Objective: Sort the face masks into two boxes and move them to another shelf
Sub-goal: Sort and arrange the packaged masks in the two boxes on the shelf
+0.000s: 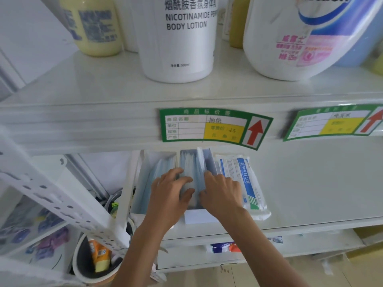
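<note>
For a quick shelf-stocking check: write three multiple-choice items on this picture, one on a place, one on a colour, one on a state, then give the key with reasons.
1. Where does the sealed mask packet lie?
A. On the upper shelf beside the lotion
B. On the lower shelf, just right of the boxes
C. In the round bin below

2. What colour are the arrows on the price tags?
A. Red
B. Blue
C. Black

3. What are the hands doing?
A. Both hang idle
B. One lifts the body lotion bottle
C. Both are on the masks in the right box

Key: 1 B, the packet lies flat on the lower shelf beside the right box. 2 A, each green-bordered tag carries a red upward arrow. 3 C, the left hand and right hand have fingers on the blue masks standing in that box.
</note>
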`<control>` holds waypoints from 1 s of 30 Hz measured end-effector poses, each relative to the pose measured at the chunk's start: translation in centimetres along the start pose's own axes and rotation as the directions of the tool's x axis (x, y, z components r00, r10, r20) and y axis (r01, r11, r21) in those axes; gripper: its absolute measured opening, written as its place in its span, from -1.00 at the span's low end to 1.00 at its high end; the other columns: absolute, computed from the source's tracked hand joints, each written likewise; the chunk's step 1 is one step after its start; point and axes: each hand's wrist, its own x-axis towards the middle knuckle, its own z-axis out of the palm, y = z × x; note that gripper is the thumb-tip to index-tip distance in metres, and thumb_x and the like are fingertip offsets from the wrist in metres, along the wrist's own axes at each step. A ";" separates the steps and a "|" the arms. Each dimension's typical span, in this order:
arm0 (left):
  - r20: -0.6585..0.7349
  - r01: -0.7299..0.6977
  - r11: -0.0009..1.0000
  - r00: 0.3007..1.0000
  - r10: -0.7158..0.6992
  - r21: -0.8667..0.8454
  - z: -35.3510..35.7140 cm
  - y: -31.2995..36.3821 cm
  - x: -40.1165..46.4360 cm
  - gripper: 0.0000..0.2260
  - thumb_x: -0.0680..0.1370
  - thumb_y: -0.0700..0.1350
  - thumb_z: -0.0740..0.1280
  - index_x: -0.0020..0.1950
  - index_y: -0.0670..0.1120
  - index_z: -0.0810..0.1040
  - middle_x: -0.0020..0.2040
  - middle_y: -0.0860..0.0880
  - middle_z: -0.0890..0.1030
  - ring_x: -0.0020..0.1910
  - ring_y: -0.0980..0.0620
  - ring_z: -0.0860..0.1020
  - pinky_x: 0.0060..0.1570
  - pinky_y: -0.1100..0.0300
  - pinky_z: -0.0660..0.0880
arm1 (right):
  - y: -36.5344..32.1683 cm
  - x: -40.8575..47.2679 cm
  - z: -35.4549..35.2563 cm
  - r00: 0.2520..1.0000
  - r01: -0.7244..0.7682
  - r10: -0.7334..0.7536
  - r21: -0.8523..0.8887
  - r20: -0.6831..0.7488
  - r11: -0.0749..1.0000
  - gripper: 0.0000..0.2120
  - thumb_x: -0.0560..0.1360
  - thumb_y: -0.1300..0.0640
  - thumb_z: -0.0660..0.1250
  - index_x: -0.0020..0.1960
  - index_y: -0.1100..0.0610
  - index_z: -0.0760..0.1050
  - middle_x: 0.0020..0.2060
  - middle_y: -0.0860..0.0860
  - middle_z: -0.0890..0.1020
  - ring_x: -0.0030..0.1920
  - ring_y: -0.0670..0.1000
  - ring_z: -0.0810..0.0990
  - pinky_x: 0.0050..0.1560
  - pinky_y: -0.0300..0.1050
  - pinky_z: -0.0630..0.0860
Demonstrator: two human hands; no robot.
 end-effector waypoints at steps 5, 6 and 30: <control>-0.209 -0.041 0.971 0.978 -0.009 -0.236 -1.4 -1.1 -3.1 -0.77 0.61 0.04 0.24 0.11 0.01 0.65 0.14 0.18 0.53 0.17 0.19 0.52 0.20 0.12 0.51 | 1.8 0.9 -1.9 0.991 -0.099 0.120 0.278 -0.058 0.956 -0.81 0.42 0.09 0.29 -0.26 0.05 0.28 -0.32 -0.03 0.46 -0.37 -0.04 0.40 -0.41 -0.17 0.25; -0.223 -0.041 0.963 0.975 -0.020 -0.266 -1.7 -1.2 -3.5 -0.75 0.60 0.04 0.23 0.14 0.02 0.63 0.15 0.19 0.53 0.19 0.20 0.52 0.22 0.13 0.51 | 2.2 1.2 -2.5 0.984 -0.114 0.154 0.345 -0.091 0.932 -0.79 0.39 0.09 0.29 -0.30 0.06 0.27 -0.36 -0.02 0.46 -0.39 -0.04 0.39 -0.43 -0.17 0.25; -0.355 0.144 0.661 0.750 -0.558 -0.736 -2.0 0.9 -5.1 -0.64 0.64 -0.21 0.29 0.42 0.07 0.50 0.19 0.17 0.66 0.19 0.22 0.60 0.22 0.22 0.54 | -6.0 -1.7 -1.4 0.982 0.078 -0.186 0.856 0.022 0.511 -0.50 0.52 -0.41 0.16 0.28 -0.13 0.50 0.11 -0.20 0.59 0.04 -0.27 0.56 -0.03 -0.34 0.44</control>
